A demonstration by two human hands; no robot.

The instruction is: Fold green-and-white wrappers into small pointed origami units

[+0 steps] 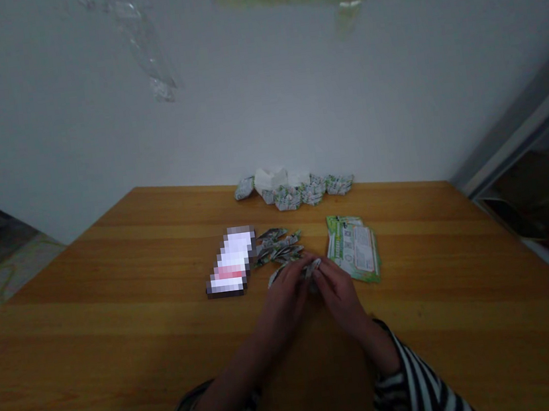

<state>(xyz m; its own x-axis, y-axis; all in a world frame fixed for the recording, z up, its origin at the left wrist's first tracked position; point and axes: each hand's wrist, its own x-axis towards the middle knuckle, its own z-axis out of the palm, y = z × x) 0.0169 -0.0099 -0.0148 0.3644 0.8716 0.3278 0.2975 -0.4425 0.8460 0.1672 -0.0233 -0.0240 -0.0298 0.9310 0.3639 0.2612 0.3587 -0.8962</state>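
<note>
Left of the small heap of folded paper strips (277,246), a blurred phone (230,261) lies on the wooden table (120,331). Just below the heap, the left hand (283,301) and the right hand (340,297) are closed narrowly, their fingertips meeting on a folded paper piece (292,271) pinched between them. Right of the heap sit flat printed green packets (352,249); beyond it, near the table's far edge, runs a row of folded wrappers (293,193).
</note>
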